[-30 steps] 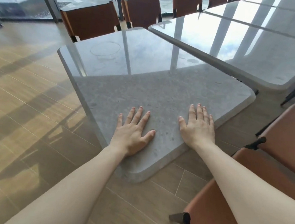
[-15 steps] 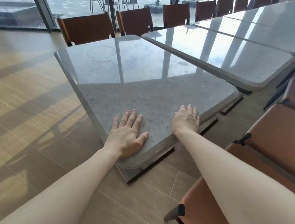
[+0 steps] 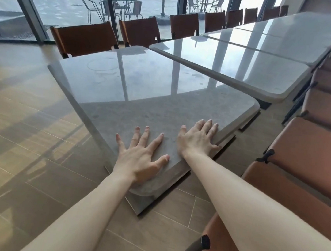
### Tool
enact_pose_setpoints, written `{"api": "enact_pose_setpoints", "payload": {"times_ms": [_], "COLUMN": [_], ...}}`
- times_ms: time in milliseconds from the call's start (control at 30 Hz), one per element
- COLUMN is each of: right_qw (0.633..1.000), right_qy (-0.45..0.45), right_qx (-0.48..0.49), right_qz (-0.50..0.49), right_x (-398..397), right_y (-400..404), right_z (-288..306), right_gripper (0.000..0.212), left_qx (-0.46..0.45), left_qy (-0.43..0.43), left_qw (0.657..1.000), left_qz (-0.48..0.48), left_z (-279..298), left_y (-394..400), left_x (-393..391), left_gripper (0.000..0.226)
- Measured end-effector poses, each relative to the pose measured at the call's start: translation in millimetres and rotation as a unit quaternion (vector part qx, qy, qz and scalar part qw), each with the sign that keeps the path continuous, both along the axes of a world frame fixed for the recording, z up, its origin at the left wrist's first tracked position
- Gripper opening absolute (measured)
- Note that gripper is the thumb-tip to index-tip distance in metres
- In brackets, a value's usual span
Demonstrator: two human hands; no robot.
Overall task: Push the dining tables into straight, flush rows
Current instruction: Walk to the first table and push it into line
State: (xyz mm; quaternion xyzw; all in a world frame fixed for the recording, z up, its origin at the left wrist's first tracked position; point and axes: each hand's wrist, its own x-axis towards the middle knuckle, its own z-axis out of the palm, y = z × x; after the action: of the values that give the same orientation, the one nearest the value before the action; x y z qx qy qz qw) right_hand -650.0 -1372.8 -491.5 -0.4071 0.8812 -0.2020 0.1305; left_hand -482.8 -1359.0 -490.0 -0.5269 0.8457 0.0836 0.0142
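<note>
- Left hand (image 3: 141,160) laid flat near the closest corner of the grey stone tabletop (image 3: 143,88), fingers straight and spread, thumb out toward the right, gripping nothing.
- Right hand (image 3: 198,138) also flat on the same tabletop, just beside the right-hand edge, fingers straight and close together, fingertips at the rim; nothing held.
- Both forearms bare, reaching in from the bottom of the view.
- Near tabletop turned at an angle, corner pointing toward the camera, not in line with the next table (image 3: 234,67).
- Far corner of the near tabletop close to the next table's edge; whether touching there cannot be told; a wedge-shaped gap widening toward the right.
- Dark flat base plate (image 3: 148,205) showing under the closest corner, resting on the floor (image 3: 20,153).
- Further pale tables (image 3: 286,36) running away to the upper right, end to end behind the next one.
- Brown chairs (image 3: 84,37) along the far side of the tables, backs to the glass wall.
- More brown seats (image 3: 306,156) lined up down the right edge of the view, one just beside the right forearm.
- Wood-look floor tiles striped with light and shadow on the left.
- Metal patio chairs (image 3: 112,8) outside beyond the glass.
</note>
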Motion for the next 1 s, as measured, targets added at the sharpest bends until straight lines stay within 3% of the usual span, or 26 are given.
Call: {"api": "enact_pose_setpoints", "payload": {"times_ms": [167,367,633,833,1000], "right_qw": [0.989,0.966,0.945,0.946,0.93], "right_qy": [-0.018,-0.137,-0.171,-0.191,-0.228], "right_qx": [-0.117,-0.109,-0.174,-0.177,-0.212], "right_qz": [-0.083,-0.189,-0.219,-0.191,-0.195], "right_x": [5.7,9.2,2.1,-1.7,-7.2], "right_y": [7.4,4.2,-0.1,1.5,-5.5], "right_z": [-8.2,-8.1,-13.1,-5.0,-2.3], "right_gripper": [0.049,0.083,0.07,0.084,0.082], "left_qx": [0.003,0.007,0.003,-0.004,-0.003], "left_qy": [0.019,0.029,0.033,0.026,0.02], "left_qw": [1.0,1.0,0.999,1.0,1.0], "left_qz": [0.006,0.008,0.006,0.007,0.011], "left_z": [-0.2,0.1,0.3,4.3,7.7], "left_y": [-2.5,-3.5,-5.7,-12.4,-23.0], "left_x": [-0.6,1.7,-0.2,-3.6,-8.3], "left_gripper": [0.069,0.069,0.069,0.072,0.072]}}
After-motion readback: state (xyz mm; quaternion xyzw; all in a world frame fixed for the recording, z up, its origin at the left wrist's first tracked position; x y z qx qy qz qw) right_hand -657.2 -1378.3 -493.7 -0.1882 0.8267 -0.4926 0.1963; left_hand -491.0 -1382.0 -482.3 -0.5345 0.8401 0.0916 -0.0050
